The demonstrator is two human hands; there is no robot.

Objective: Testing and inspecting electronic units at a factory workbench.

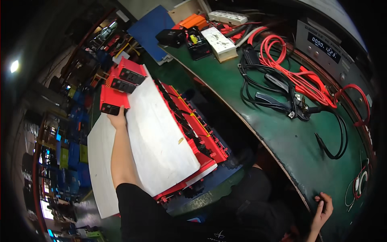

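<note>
Red power inverter [115, 97], at the left white board [104, 169]'s far edge, left grip [117, 118] clasping its black-panelled near end, right grip [323, 209] empty at the tabletop [290, 141]'s near edge, seemed rigid, fairly heavy, best held around the casing.

A red box [115, 97] is partly hiding the left hand [117, 118]; the right forearm [314, 235] is being cropped (lower edge).

dim background | glaring lamp [15, 66] far left | edges dark, curved
</note>
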